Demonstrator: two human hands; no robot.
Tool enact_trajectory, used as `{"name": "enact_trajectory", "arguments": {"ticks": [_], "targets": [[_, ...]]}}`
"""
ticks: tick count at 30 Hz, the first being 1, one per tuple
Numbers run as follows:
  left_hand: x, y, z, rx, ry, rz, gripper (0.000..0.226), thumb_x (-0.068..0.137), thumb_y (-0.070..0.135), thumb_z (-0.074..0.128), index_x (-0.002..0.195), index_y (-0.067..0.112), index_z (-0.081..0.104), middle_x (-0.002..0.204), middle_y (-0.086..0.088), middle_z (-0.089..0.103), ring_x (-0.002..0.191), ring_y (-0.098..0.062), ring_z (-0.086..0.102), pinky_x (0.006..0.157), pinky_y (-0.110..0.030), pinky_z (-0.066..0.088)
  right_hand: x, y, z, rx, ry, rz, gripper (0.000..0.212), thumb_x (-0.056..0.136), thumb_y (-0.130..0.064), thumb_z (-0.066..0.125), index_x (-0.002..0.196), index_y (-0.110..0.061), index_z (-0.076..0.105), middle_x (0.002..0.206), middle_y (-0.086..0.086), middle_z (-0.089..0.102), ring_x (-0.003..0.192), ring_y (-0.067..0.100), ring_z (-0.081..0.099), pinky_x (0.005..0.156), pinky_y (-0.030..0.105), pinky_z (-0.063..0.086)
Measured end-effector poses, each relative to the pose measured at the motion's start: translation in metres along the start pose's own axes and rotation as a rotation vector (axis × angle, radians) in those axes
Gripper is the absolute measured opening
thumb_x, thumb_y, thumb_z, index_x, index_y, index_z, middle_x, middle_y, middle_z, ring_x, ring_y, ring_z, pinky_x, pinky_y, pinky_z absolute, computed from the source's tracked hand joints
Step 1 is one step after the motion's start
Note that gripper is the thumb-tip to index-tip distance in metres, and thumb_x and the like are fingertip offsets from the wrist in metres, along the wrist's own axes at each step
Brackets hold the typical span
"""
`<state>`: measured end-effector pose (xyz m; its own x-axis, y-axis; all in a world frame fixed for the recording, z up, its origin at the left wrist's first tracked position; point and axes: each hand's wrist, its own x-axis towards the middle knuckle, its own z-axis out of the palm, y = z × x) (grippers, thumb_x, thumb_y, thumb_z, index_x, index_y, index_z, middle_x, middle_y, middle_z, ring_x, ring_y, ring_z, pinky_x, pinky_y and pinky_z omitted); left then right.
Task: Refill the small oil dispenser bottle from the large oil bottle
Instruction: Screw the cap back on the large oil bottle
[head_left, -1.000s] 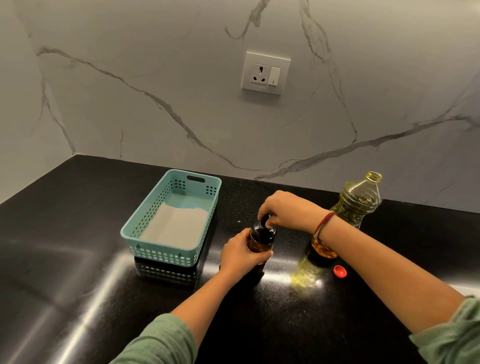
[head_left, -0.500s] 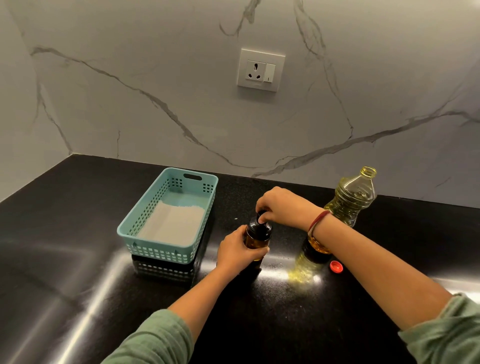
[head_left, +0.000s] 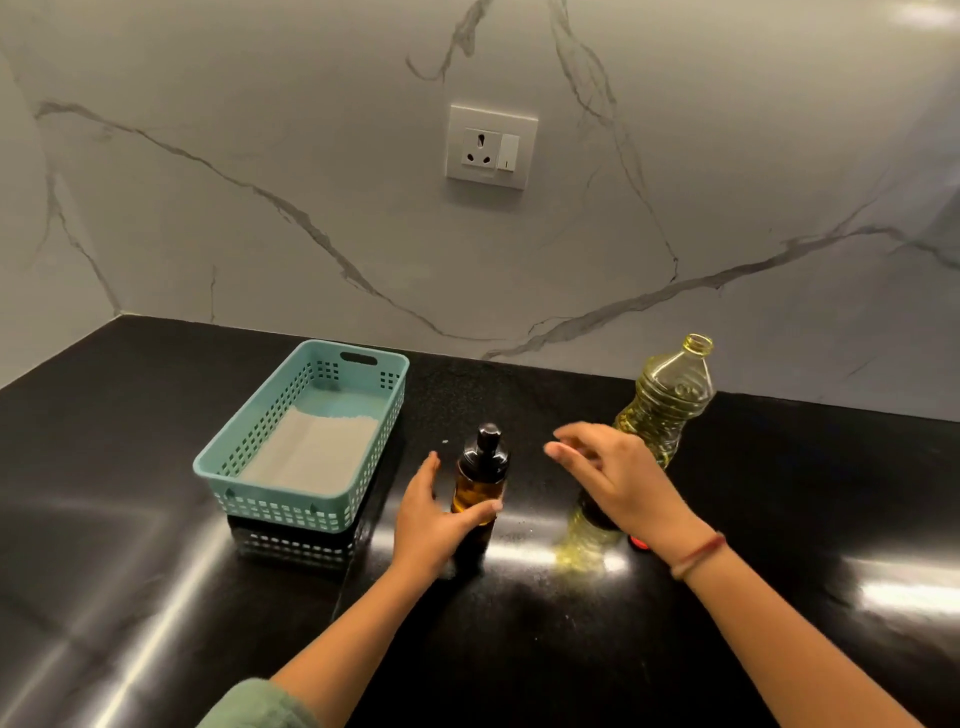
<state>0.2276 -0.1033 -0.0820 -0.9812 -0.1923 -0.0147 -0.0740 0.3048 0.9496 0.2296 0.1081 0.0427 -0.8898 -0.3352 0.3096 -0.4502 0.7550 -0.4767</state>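
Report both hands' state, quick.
Left hand: grips the small dispenser bottle.
Right hand: open, holding nothing.

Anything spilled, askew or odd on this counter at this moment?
The large oil bottle stands uncapped, its red cap lying on the counter beside it. A yellow-green patch at its base could be spilled oil or light through the bottle; I cannot tell. The small dispenser bottle stands upright, capped.

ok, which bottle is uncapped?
The large clear oil bottle on the right: its neck is open, and its red cap lies on the counter beside it. The small amber dispenser has its black top on.
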Motion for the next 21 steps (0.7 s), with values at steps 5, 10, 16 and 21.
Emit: {"name": "enact_trajectory", "arguments": {"ticks": [5, 10, 16, 21], "targets": [[-0.043, 0.005, -0.003, -0.022, 0.207, 0.176, 0.069, 0.065, 0.041, 0.085, 0.120, 0.026, 0.046, 0.116, 0.010, 0.044, 0.100, -0.004, 0.049, 0.081, -0.021, 0.043, -0.065, 0.075, 0.004, 0.025, 0.046, 0.357, 0.024, 0.079, -0.047, 0.066, 0.089, -0.025, 0.066, 0.084, -0.009, 0.066, 0.075, 0.002, 0.062, 0.071, 0.028, 0.055], [-0.070, 0.015, 0.026, -0.092, 0.069, 0.278, 0.045, 0.069, 0.056, 0.072, 0.100, 0.036, 0.046, 0.100, 0.007, 0.050, 0.090, -0.006, 0.052, 0.069, -0.018, 0.045, -0.094, 0.119, 0.017, -0.050, 0.058, 0.596, 0.059, 0.073, -0.048, 0.074, 0.122, -0.022, 0.054, 0.106, -0.006, 0.053, 0.094, 0.010, 0.053, 0.080, 0.027, 0.046], [-0.080, 0.023, 0.061, -0.053, -0.105, 0.286, 0.043, 0.071, 0.056, 0.070, 0.103, 0.036, 0.049, 0.107, 0.013, 0.053, 0.098, -0.003, 0.053, 0.071, -0.022, 0.048, -0.091, 0.136, 0.028, -0.141, -0.031, 0.663, 0.079, 0.070, -0.060, 0.071, 0.135, -0.021, 0.047, 0.125, 0.002, 0.051, 0.119, 0.022, 0.046, 0.099, 0.035, 0.039], [-0.076, 0.025, 0.075, -0.024, -0.145, 0.277, 0.041, 0.076, 0.038, 0.079, 0.106, 0.036, 0.051, 0.110, 0.016, 0.053, 0.096, -0.005, 0.054, 0.069, -0.025, 0.050, -0.087, 0.139, 0.036, -0.113, -0.051, 0.594, 0.049, 0.073, -0.053, 0.072, 0.115, -0.029, 0.062, 0.110, -0.002, 0.053, 0.108, 0.020, 0.047, 0.093, 0.032, 0.039]]}}
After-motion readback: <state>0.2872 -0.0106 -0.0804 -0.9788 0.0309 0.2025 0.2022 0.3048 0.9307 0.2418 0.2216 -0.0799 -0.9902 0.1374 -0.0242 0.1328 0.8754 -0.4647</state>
